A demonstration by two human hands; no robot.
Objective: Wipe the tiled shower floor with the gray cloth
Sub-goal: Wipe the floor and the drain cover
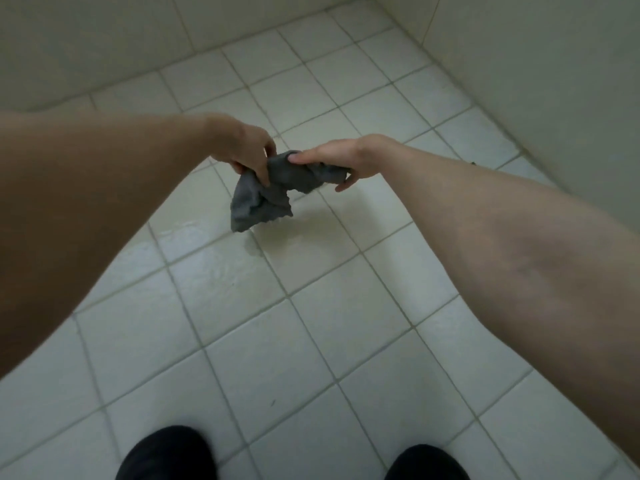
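Below, the glossy white square-tiled shower floor (311, 341) shines wet. Above it, clear of the tiles, hangs the crumpled soft gray cloth (266, 195), stretched between left hand (247, 150) and right hand (332, 161), both clenched on it.

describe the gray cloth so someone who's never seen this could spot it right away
Start from the white tiled shower floor and follow both bare forearms to where they meet mid-frame. The gray cloth is bunched between the left hand and right hand, one end dangling. It is the only dark gray, crumpled thing above the pale tiles.
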